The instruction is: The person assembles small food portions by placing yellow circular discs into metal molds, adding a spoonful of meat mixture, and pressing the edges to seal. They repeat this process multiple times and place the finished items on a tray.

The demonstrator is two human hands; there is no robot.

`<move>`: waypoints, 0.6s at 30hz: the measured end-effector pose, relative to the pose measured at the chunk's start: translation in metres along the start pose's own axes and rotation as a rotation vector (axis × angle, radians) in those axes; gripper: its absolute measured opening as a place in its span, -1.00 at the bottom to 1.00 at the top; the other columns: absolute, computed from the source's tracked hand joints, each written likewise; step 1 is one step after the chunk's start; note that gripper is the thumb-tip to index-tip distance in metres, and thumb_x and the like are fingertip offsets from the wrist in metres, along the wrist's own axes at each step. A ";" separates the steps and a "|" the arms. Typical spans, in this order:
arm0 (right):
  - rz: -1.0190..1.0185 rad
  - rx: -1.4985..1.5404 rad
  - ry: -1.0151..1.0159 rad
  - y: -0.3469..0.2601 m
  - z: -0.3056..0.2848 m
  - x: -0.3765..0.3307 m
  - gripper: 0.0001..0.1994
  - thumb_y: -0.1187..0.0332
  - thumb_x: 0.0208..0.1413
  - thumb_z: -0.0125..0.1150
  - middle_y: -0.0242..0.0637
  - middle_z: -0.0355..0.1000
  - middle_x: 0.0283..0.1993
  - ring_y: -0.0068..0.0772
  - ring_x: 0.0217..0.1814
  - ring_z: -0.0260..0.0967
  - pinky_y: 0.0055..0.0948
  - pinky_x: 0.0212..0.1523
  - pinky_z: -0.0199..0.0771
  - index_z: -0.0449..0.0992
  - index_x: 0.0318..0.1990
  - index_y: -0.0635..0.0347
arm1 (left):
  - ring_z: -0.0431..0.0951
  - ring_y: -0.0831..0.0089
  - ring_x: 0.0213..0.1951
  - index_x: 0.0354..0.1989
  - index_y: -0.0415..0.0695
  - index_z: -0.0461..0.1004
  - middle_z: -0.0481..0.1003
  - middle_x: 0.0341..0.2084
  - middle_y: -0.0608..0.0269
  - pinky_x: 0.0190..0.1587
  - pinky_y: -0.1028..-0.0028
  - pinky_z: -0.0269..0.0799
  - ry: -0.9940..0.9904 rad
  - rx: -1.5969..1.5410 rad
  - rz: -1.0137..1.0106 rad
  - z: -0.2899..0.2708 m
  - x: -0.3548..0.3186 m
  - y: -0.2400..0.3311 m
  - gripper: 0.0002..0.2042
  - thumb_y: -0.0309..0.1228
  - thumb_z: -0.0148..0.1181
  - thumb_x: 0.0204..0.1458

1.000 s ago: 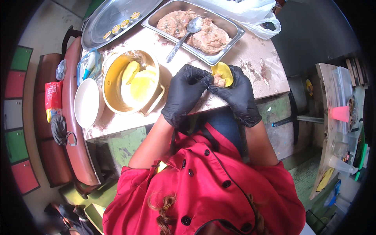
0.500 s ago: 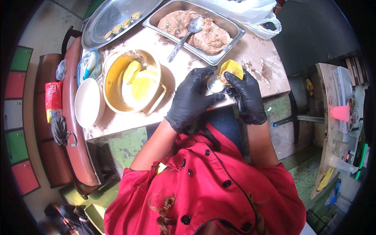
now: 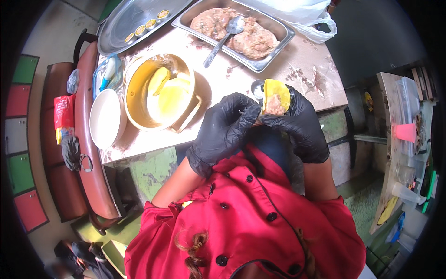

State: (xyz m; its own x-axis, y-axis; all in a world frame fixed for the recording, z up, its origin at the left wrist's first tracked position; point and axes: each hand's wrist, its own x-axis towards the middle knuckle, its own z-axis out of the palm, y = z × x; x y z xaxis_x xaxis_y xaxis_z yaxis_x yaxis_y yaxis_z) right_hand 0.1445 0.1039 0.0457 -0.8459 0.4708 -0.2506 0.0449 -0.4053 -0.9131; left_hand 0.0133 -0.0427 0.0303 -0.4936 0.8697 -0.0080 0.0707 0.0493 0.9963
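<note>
A round yellow dumpling wrapper (image 3: pixel 277 89) with pinkish minced meat (image 3: pixel 274 106) on it is held by my right hand (image 3: pixel 306 128), thumb across its near edge and fingers behind. My left hand (image 3: pixel 225 128), also black-gloved, is closed in a pinch beside the wrapper's left edge; anything between its fingertips is hidden. Just behind the wrapper a small round metal cup (image 3: pixel 256 87) stands on the table, partly covered. Farther back, a steel pan (image 3: pixel 265 66) holds a mass of mince, with a metal spoon (image 3: pixel 221 45) resting in it and its handle over the rim.
On the left stand a gold-coloured pot (image 3: pixel 132 100) with yellow wrappers inside and a white bowl (image 3: pixel 108 123). A large metal tray (image 3: pixel 121 23) with several small filled cups is at the back left. A white plastic bag (image 3: pixel 306 16) lies at the back right.
The wrapper has come away from the small cup toward me, its meat side now showing. My left hand has left the cup and closed into a pinch beside the wrapper.
</note>
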 end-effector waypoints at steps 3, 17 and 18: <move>-0.053 0.008 -0.011 0.013 0.004 0.001 -0.53 0.61 0.01 0.38 -0.30 0.52 -0.05 -0.53 -0.04 0.49 -0.48 -0.01 0.57 0.42 0.12 0.35 | 0.47 0.62 -0.29 -0.11 -0.23 0.48 0.51 -0.31 0.34 -0.17 0.53 0.43 -0.023 0.048 -0.036 -0.003 -0.003 -0.004 -0.85 -0.44 0.21 0.24; 0.047 -0.143 0.046 0.019 0.005 -0.009 -0.69 0.38 0.22 0.29 -0.32 0.55 -0.13 -0.65 -0.19 0.47 -0.61 -0.19 0.48 0.48 0.05 0.34 | 0.45 0.59 -0.24 -0.14 -0.28 0.49 0.48 -0.27 0.25 -0.11 0.53 0.42 -0.006 -0.018 0.067 0.005 -0.018 -0.029 -0.85 -0.51 0.24 0.19; 0.066 -0.059 0.043 0.019 0.002 -0.009 -0.69 0.39 0.22 0.29 -0.32 0.55 -0.14 -0.66 -0.20 0.47 -0.62 -0.20 0.48 0.47 0.05 0.35 | 0.45 0.60 -0.23 -0.13 -0.28 0.49 0.49 -0.26 0.27 -0.11 0.53 0.42 0.017 -0.136 -0.069 0.007 -0.020 -0.025 -0.86 -0.51 0.24 0.19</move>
State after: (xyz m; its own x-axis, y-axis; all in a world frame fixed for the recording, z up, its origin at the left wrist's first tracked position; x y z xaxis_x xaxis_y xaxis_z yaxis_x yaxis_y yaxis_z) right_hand 0.1522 0.0902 0.0310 -0.8168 0.4782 -0.3227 0.1319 -0.3897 -0.9114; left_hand 0.0273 -0.0578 0.0050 -0.5078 0.8581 -0.0765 -0.0814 0.0407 0.9959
